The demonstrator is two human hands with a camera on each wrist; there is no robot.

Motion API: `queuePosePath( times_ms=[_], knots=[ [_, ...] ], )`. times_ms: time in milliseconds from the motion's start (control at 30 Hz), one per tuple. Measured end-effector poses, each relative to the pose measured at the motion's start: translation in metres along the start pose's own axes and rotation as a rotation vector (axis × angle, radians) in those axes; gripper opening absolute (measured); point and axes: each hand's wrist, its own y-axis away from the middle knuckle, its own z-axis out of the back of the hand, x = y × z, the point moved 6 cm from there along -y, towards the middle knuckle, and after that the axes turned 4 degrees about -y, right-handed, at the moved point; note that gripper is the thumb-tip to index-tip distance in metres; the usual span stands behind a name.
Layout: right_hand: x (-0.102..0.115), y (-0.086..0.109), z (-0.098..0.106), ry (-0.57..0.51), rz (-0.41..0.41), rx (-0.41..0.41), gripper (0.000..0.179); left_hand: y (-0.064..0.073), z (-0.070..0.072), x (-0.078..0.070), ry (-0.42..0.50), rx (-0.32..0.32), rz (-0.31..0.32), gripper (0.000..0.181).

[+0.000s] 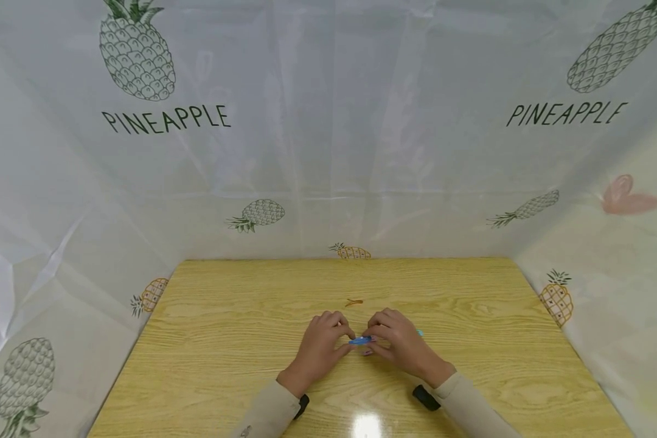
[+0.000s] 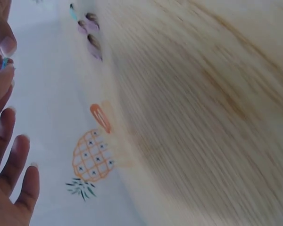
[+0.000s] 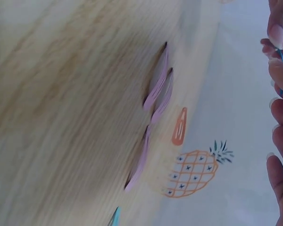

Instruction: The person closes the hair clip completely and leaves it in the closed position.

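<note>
Above the middle of the table, a blue snap hair clip (image 1: 359,341) is held level between the two hands. Thumb and index finger of the left hand (image 1: 320,345) pinch one end of it. On the other side, the right hand (image 1: 401,342) pinches it the same way. In the right wrist view only a thin blue edge of the clip (image 3: 280,56) shows between the fingertips. The left wrist view catches a small bit of the clip (image 2: 5,61), with the rest hidden by fingers.
Beyond the hands lies an orange hair clip (image 1: 354,302) on the wooden table (image 1: 224,316). Several pink-purple clips, including one purple clip (image 3: 139,160), lie close by, partly hidden by the right hand in the head view. A turquoise clip (image 3: 114,217) lies near them. Pineapple-printed sheeting (image 1: 328,152) surrounds the table.
</note>
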Motion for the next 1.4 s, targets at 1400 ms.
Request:
queuePosePath(
  times_ms=[1400],
  knots=[
    [-0.042, 0.07, 0.013, 0.028, -0.281, 0.143, 0.024, -0.048, -0.081, -0.056, -0.492, 0.233, -0.115, 0.024]
  ],
)
